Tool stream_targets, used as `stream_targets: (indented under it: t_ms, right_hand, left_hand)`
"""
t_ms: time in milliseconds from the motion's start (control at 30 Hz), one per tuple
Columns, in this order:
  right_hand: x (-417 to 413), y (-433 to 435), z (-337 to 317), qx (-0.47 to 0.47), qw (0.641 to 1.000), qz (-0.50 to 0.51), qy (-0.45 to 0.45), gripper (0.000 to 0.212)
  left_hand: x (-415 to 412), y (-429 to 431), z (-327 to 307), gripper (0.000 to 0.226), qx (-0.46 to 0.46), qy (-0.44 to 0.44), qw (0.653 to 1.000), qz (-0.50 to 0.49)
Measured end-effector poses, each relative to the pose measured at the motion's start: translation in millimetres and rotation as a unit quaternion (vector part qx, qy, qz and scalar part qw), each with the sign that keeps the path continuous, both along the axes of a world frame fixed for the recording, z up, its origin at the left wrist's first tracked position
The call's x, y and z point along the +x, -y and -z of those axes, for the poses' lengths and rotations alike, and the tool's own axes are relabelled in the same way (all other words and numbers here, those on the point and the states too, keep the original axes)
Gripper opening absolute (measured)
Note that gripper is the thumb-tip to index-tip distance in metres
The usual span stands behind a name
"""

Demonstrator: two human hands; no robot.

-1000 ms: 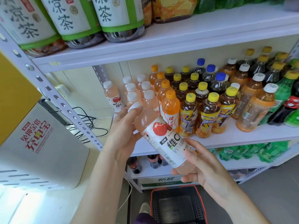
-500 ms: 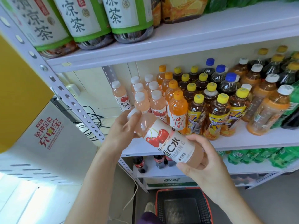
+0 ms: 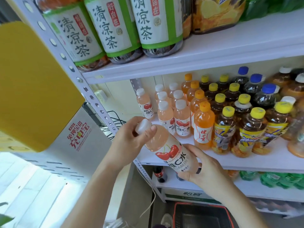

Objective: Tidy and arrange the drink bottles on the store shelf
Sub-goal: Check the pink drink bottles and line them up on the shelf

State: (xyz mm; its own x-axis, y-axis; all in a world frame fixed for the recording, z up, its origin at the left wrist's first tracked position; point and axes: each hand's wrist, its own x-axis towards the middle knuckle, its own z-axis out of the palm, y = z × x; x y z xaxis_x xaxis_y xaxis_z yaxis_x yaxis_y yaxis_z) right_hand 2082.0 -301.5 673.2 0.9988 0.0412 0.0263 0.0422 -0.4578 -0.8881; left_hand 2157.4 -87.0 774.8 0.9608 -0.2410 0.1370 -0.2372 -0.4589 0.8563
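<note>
I hold a pink vitamin C water bottle (image 3: 166, 148) tilted, its white cap up-left, in front of the white middle shelf (image 3: 246, 163). My left hand (image 3: 130, 139) grips its neck and cap. My right hand (image 3: 202, 171) curls round its lower end. The cherry label faces me. On the shelf behind stand several matching pink bottles (image 3: 181, 122) in rows, with one lone pink bottle (image 3: 144, 104) further left.
Orange bottles (image 3: 203, 127), yellow-capped tea bottles (image 3: 224, 129) and blue-capped dark bottles (image 3: 266, 97) fill the shelf to the right. Large green-label tea bottles (image 3: 113, 27) stand on the upper shelf. A yellow and white box (image 3: 32, 89) stands left. A red basket (image 3: 202, 216) sits on the floor.
The bottle has turned in my hands so the cherry label now faces me, and it has swung lower at its base. My view has moved closer to the shelf.
</note>
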Motion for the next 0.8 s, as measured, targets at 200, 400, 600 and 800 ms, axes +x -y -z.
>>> stream_targets:
  t_ms: [200, 400, 600, 800]
  right_hand:
    - [44.5, -1.1, -7.0, -0.145, 0.984, 0.04, 0.095, 0.055]
    - [98.1, -4.7, -30.0, -0.172, 0.973, 0.02, 0.15, 0.054]
    - [150.6, -21.2, -34.9, -0.245, 0.956, -0.006, 0.159, 0.055]
    - [189.8, -38.0, -34.5, -0.325, 0.939, -0.038, 0.109, 0.069]
  left_hand:
    - [12.1, 7.2, 19.3, 0.031, 0.216, 0.112, 0.962, -0.126]
    - [62.0, 14.9, 51.2, 0.034, 0.172, 0.069, 0.961, -0.204]
    - [126.6, 23.5, 69.2, 0.04, 0.166, 0.037, 0.954, -0.248]
    - [178.9, 31.5, 85.0, 0.044, 0.18, 0.009, 0.951, -0.253]
